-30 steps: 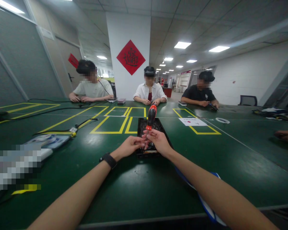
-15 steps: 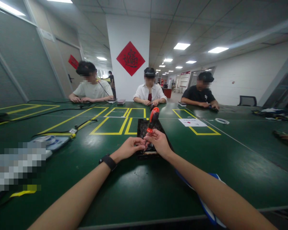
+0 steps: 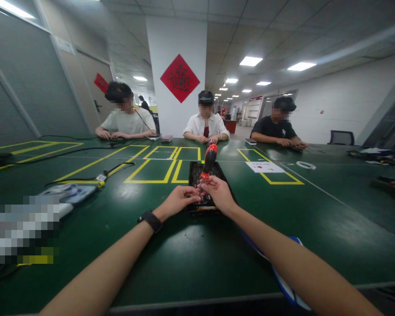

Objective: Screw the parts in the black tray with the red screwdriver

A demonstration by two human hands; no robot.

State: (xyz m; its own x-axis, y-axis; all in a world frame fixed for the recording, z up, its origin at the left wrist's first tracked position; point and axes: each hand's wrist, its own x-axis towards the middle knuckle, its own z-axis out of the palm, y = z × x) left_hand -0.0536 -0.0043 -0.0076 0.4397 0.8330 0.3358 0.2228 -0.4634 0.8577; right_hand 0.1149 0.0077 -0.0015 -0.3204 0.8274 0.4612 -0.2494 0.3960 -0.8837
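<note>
A screwdriver [image 3: 210, 160] with a red and black handle stands nearly upright, its shaft pointing down into a black tray-like case [image 3: 224, 175] on the table. The fingers of my right hand [image 3: 217, 192] are closed round the shaft just below the handle. My left hand [image 3: 181, 199], with a dark band on its wrist, reaches in from the left, its thumb and fingers pinched near the lower shaft. Whether those fingertips hold the shaft or something small is hidden. Small dark parts inside the case are too fine to name.
The green table [image 3: 171, 272] carries yellow tape outlines [image 3: 148, 181]. A white paper [image 3: 265, 167] and a white ring [image 3: 306, 165] lie to the right. Left are cables and a pale packet [image 3: 82, 193]. A blue-edged white item [image 3: 288, 281] lies under my right forearm. Three people sit across.
The screwdriver handle has shifted very slightly, still gripped by the right hand. Both hands keep nearly the same place over the case, and the view has tilted a little.
</note>
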